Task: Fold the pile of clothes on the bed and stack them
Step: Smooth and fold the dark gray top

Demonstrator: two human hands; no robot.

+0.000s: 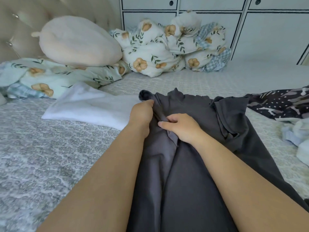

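dark shirt: [192, 164] spread lengthwise on the bed [50, 156], right in front of the person, neck end away from them; looks laid out for folding
left hand: [142, 113] fingers curled, gripping a bunched fold at the shirt's left edge near the sleeve; probably tugging it straight
right hand: [180, 126] fingers curled, pinching a crease at mid-chest, just beside the left hand; likely gathering the side to fold it inward
white cloth: [93, 106] lies flat to the left, touching the shirt's edge; looks like an already folded piece, start of the stack
patterned garment: [280, 104] far right, crumpled, not yet folded
pale clothes: [299, 134] right edge, cut off by the frame, can't tell what or how many
pillow and floral bedding: [78, 42] pushed to the headboard, likely to free up space
hidden: fingertips of both hands buried in fabric; shirt's near hem out of frame; left sleeve mostly tucked under
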